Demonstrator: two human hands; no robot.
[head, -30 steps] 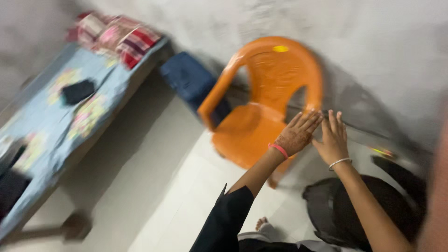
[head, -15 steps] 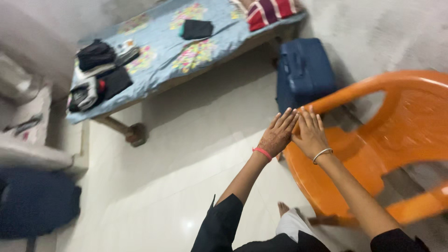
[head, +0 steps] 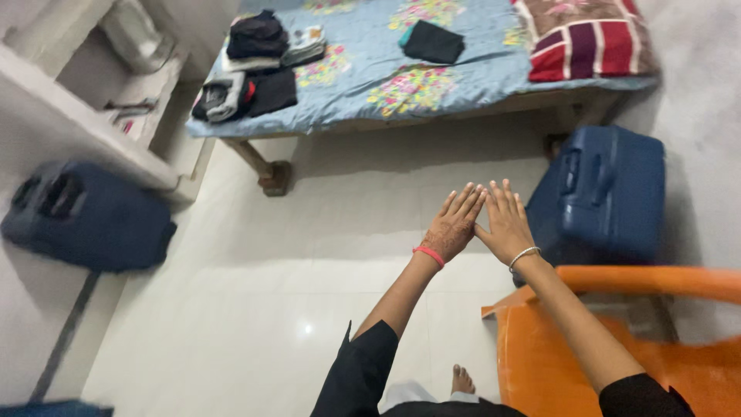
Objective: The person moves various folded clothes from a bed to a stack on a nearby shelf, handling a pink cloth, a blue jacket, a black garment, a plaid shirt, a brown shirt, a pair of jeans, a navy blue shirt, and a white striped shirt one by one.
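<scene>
Since the earlier frame the view is swinging left, so the orange chair [head: 617,347] is sliding down into the lower right corner while the bed [head: 432,69] and the folded clothes [head: 251,66] are coming fully into the upper part of the frame. The left hand [head: 451,225] and right hand [head: 505,224] are hovering at centre frame, fingers spread flat, thumbs just touching, gripping nothing, above bare floor beside the blue suitcase [head: 606,197]. Judging by this, the person is only presenting empty hands, and any next move calls for reaching something first.
</scene>
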